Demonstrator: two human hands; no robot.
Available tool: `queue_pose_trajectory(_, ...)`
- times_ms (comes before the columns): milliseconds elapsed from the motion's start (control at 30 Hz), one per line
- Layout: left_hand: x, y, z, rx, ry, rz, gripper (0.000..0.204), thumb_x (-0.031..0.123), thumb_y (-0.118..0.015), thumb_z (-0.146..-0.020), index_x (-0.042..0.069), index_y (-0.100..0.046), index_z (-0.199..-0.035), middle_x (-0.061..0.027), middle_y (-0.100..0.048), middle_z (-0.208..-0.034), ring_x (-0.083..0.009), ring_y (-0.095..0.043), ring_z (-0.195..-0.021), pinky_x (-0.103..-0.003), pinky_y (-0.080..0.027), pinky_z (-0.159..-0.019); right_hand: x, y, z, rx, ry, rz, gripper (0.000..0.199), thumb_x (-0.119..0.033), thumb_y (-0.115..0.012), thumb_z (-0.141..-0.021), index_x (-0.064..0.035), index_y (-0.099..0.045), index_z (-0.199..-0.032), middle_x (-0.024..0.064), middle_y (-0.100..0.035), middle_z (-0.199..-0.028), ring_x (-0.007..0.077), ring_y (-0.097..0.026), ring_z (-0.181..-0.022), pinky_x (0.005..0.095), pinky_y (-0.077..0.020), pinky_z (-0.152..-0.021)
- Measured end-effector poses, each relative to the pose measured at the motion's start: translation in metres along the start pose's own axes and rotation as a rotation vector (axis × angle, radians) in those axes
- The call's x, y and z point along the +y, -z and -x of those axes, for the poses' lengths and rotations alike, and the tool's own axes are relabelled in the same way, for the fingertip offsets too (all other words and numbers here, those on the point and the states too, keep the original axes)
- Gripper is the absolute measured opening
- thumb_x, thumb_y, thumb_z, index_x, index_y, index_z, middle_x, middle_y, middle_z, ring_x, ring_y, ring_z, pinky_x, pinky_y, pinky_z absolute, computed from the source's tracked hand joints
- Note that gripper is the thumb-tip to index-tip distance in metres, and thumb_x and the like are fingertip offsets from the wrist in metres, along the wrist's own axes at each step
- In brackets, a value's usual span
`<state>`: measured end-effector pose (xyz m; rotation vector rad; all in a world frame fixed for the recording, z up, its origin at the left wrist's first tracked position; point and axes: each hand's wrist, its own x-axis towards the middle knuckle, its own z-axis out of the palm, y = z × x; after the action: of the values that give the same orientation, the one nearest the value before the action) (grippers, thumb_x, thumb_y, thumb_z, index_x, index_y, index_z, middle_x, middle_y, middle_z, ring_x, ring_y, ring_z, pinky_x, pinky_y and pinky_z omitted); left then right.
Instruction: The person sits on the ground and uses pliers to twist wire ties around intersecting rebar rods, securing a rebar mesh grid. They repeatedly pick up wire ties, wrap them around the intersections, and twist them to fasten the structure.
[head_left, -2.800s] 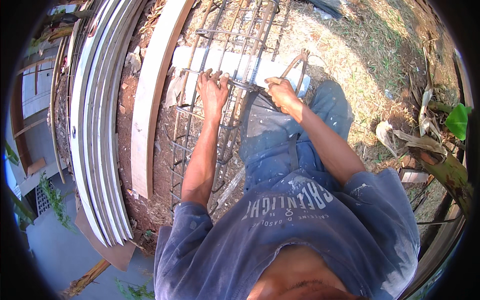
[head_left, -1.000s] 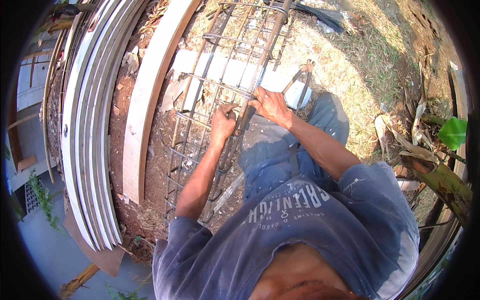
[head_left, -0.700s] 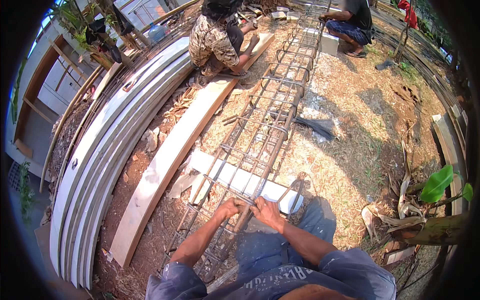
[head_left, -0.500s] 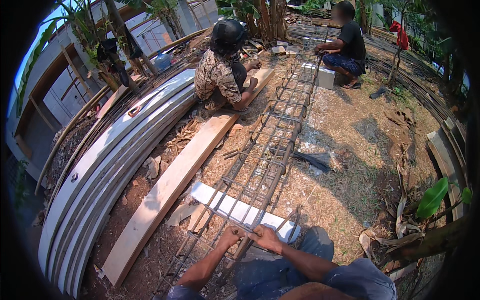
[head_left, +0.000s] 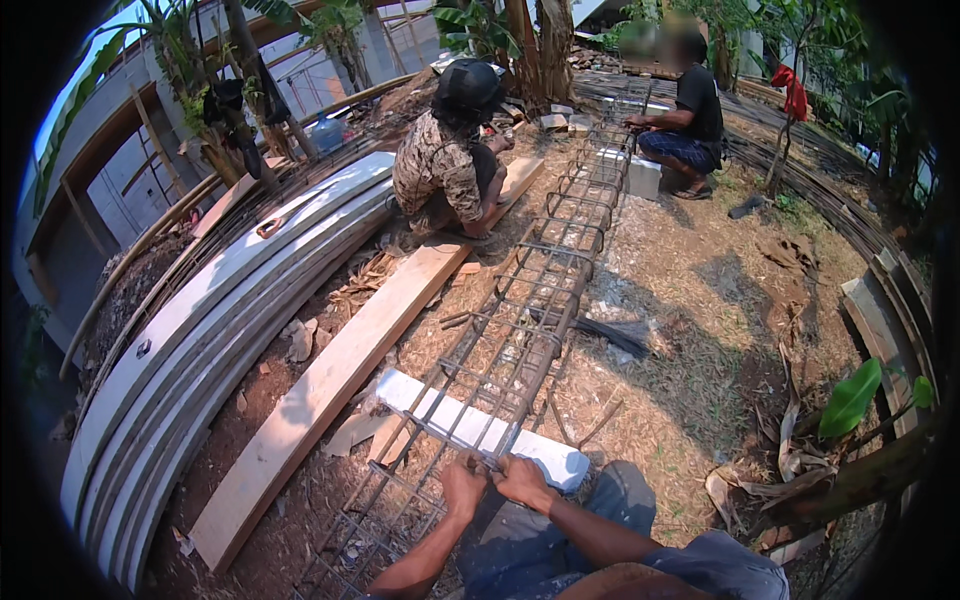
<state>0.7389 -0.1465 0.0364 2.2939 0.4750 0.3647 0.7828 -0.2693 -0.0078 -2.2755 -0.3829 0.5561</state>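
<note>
A long rebar cage (head_left: pixel 525 340), made of dark bars with square stirrups, runs away from me and rests on a white block (head_left: pixel 545 455). At the cage's near part, my left hand (head_left: pixel 463 485) is closed, its fingers curled against a stirrup by the right-hand bar. Close beside it my right hand (head_left: pixel 523 482) is closed too, fingers bent at the same crossing. Whatever is pinched between the fingers is too small and hidden to make out. My knees are bent beneath the cage.
A wooden plank (head_left: pixel 320 395) lies left of the cage, and stacked white-topped long boards (head_left: pixel 220 300) lie farther left. One helmeted person (head_left: pixel 440 165) squats on the plank; another person (head_left: pixel 690 120) squats at the cage's far end. Dark thin wires (head_left: pixel 615 337) lie to the right.
My hands have turned at the crossing, knuckles now more upright, and the left forearm has swung steeper. The view has shifted slightly. The helmeted person's arms have moved a little.
</note>
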Motion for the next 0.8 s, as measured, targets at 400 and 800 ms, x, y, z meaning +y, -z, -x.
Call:
queue_pose_trajectory(400,-0.027,0.010,0.003,-0.259,0.266,0.596,0.028,0.022,-0.064,-0.086,-0.001,-0.068,-0.103,-0.0097,-0.070,-0.086,-0.0200,-0.064,-0.075,-0.036,-0.049,-0.071,-0.023,0.023,0.011,0.039,0.285,0.305,0.027,-0.020,-0.050,-0.085,0.0030,-0.064,-0.091,0.0225,-0.067,-0.074,0.0392,-0.067,-0.073,0.0489,-0.0522,-0.066)
queue_pose_trajectory(800,-0.040,-0.011,-0.001,-0.325,0.456,0.691,0.013,0.010,-0.068,-0.086,-0.002,-0.069,-0.081,-0.0037,-0.063,-0.066,-0.0092,-0.055,-0.056,-0.024,-0.040,-0.049,-0.008,-0.003,-0.002,0.203,0.025,-0.242,0.027,-0.026,-0.068,-0.076,0.0006,-0.068,-0.078,0.0201,-0.068,-0.074,0.0362,-0.067,-0.071,0.0451,-0.0533,-0.068)
